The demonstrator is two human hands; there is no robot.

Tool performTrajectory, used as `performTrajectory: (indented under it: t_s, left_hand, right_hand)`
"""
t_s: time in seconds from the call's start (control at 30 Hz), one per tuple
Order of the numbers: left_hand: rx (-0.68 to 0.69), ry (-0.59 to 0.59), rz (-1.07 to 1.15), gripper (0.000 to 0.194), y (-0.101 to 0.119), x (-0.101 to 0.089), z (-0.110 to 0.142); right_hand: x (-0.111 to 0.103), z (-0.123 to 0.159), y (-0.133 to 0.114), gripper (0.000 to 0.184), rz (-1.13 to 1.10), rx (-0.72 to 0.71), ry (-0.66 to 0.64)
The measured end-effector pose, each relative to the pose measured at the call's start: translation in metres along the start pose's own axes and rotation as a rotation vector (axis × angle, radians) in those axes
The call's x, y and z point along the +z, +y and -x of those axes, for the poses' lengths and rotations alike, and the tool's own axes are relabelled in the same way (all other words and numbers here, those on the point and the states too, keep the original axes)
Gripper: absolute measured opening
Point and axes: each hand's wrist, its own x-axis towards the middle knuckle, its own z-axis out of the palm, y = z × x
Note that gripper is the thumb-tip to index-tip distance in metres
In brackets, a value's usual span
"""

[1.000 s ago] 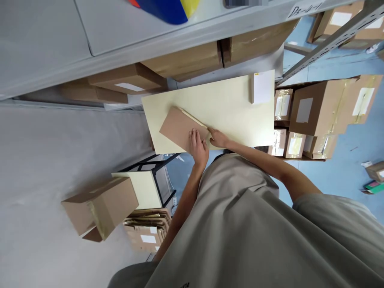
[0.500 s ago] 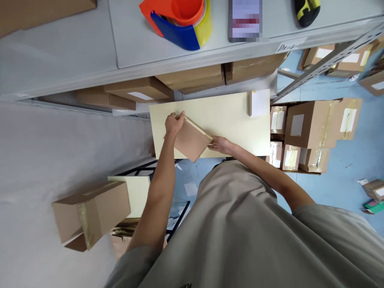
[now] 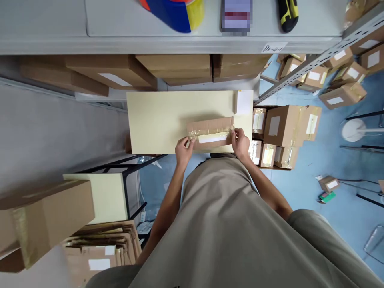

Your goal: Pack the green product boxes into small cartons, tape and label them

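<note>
The cardboard box (image 3: 210, 125) has just changed face: its plain brown side was uppermost and slanted, and now a taped side with a white label (image 3: 212, 138) shows, lying roughly along the near edge of the pale surface (image 3: 156, 120). That leaves the seam and label facing the person. The left hand (image 3: 183, 151) pinches its near left corner between the fingers; the right hand (image 3: 241, 145) grips the right end. A small white box (image 3: 245, 102) sits just beyond.

The label's writing is too small to read, the underside is hidden, and whether the box rests flat is unclear. The tape dispenser (image 3: 177, 16) is cut off above.
</note>
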Motion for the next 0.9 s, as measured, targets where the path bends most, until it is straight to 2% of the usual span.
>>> performTrajectory:
  t_s: [0.1,0.2,0.3,0.4,0.5,0.7,0.8,0.9]
  left_hand:
    - [-0.034,-0.085,0.011,0.037,0.0,0.011,-0.006]
    - [-0.074,-0.154,0.018,0.047,0.0,0.011,-0.028]
    - [-0.101,-0.321,0.235,0.053,-0.004,0.012,-0.048]
    - [-0.183,-0.487,0.492,0.072,-0.009,0.015,-0.059]
    - [-0.243,-0.537,0.566,0.087,-0.014,0.017,-0.061]
    - [-0.14,-0.449,0.524,0.093,-0.023,-0.002,-0.056]
    - [-0.1,-0.317,0.418,0.094,-0.029,-0.008,-0.06]
    - [-0.04,-0.155,0.358,0.092,-0.034,-0.004,-0.068]
  right_hand:
    - [-0.003,-0.019,0.016,0.065,-0.066,-0.004,-0.045]
    - [-0.006,-0.038,0.023,0.076,-0.208,0.049,-0.222]
    - [-0.013,-0.049,0.025,0.083,-0.292,0.087,-0.403]
    - [-0.02,-0.051,0.025,0.082,-0.308,0.092,-0.528]
    - [-0.025,-0.051,0.025,0.081,-0.334,0.085,-0.594]
    - [-0.023,-0.052,0.027,0.081,-0.475,-0.08,-0.737]
    - [-0.009,-0.056,0.025,0.098,-0.425,-0.171,-0.652]
    - [0.013,-0.065,0.021,0.105,-0.322,-0.222,-0.528]
